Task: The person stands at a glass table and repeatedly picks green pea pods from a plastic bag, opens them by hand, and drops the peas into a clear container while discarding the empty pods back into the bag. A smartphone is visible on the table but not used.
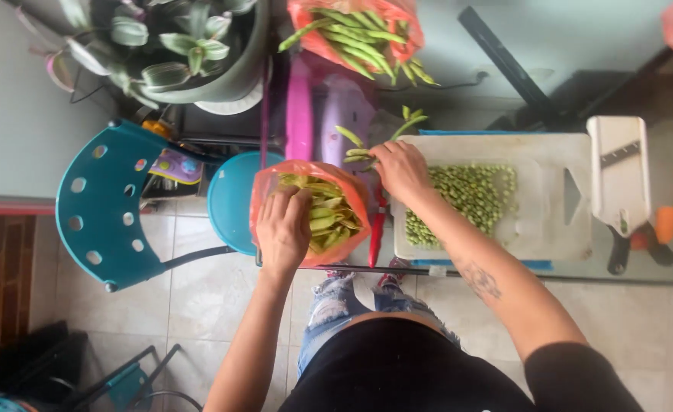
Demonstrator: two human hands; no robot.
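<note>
A glass table [656, 320] runs across the scene, with pale floor tiles [199, 297] showing through and below it. A teal chair [100, 206] sits off to the left, and a potted plant [191, 53] up top. On the glass lies a white board [550, 229] strewn with shelled green peas [470, 198], and a white slicer [618, 172] lies at its right edge.

Left hand [283, 229] is down in the orange bag [264, 191], fingers curled and buried among the empty pods [329, 217]; whether it actually grips one I cannot tell. The bag sits at the table's near edge, just left of the board, mouth open upward.

Right hand [401, 172] rests at the board's top left corner, fingers bent, closing on fresh pods [358, 155]. Those pods lie just off the board's corner, long axes roughly left to right, tips fanning away from the person. One pod [349, 136] slants from upper left to lower right.

A second orange bag of whole pods [355, 30] sits at the far edge, its pods pointing mostly towards the lower right. A red-handled knife [377, 229] lies between bag and board.
</note>
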